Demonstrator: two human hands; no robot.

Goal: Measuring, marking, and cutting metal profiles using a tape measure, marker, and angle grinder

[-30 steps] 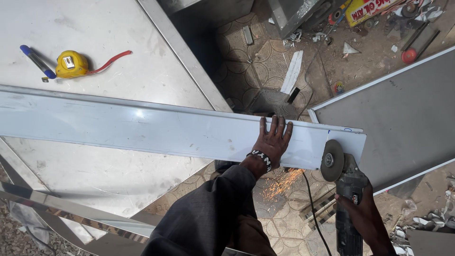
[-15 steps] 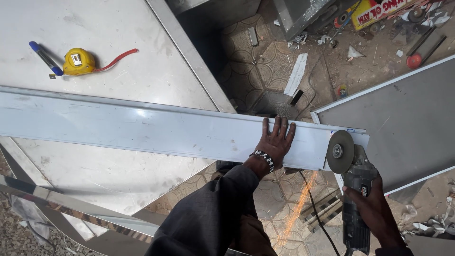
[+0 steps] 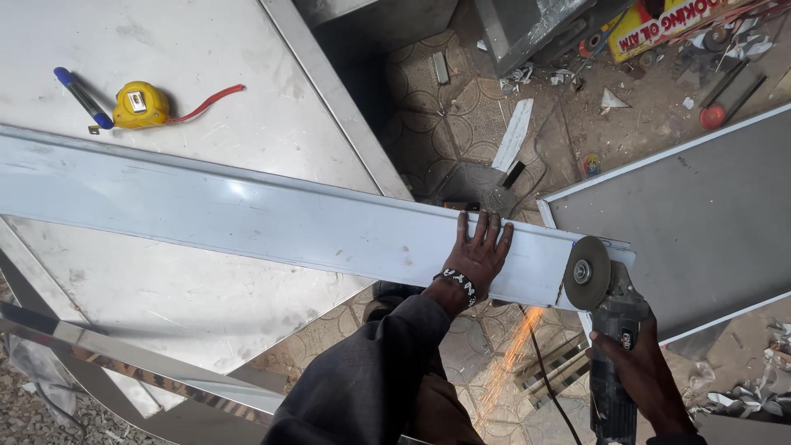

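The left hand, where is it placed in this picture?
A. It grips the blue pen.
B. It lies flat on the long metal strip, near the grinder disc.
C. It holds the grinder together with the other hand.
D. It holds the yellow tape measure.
B: the left hand lies palm down with spread fingers on the long metal strip, beside the disc of the angle grinder, which the right hand grips alone.

A tape measure (image 3: 142,105) and pen (image 3: 82,97) lie on the table (image 3: 247,107), behind the metal strip (image 3: 247,218) crossing it.
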